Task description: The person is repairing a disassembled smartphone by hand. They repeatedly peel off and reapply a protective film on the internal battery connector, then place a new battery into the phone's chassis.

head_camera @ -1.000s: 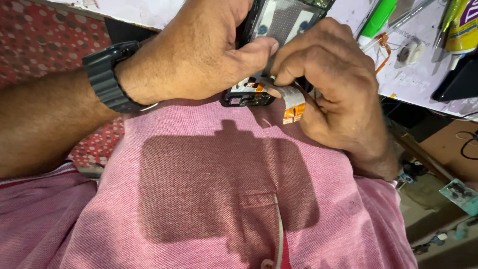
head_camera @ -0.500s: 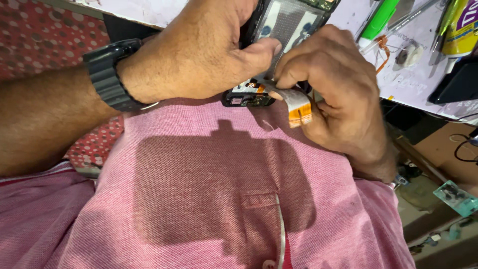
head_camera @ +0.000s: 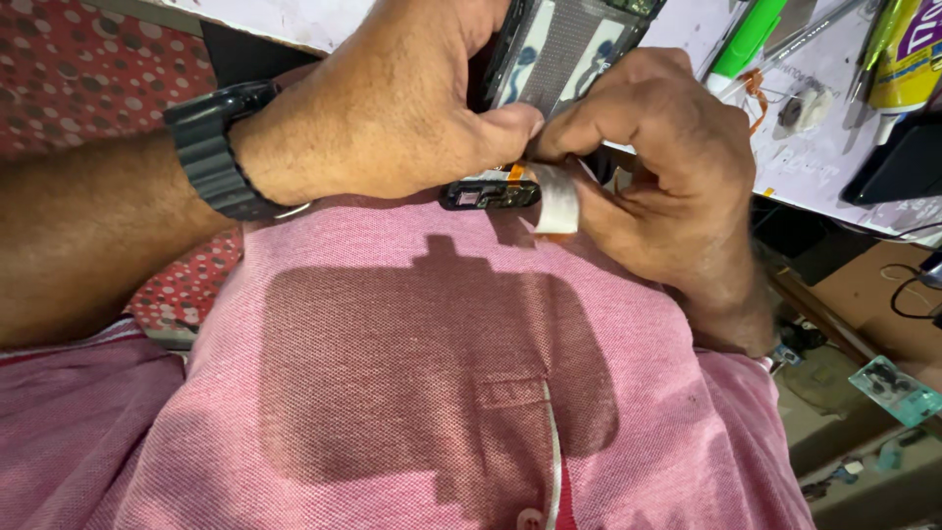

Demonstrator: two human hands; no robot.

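1. Two bare hands meet at the upper middle of the frame, just above a pink polo shirt that fills the lower half.
2. One opened phone body stands at the top centre, its inner side facing the camera; the left hand wraps around its left edge, fingers closed on it, thumb tip pressed to its lower edge.
3. One black wristwatch sits on the left wrist, at the left of the frame.
4. One small black module hangs just below the phone body, between the two hands, joined by a short orange flex strip.
5. One white tape strip curls beside the module; the right hand has thumb and forefinger pinched together at its upper end.
6. One white worktop runs across the upper right, bearing one green marker and one yellow tube.
7. One red cloth with white dots shows at the upper left.
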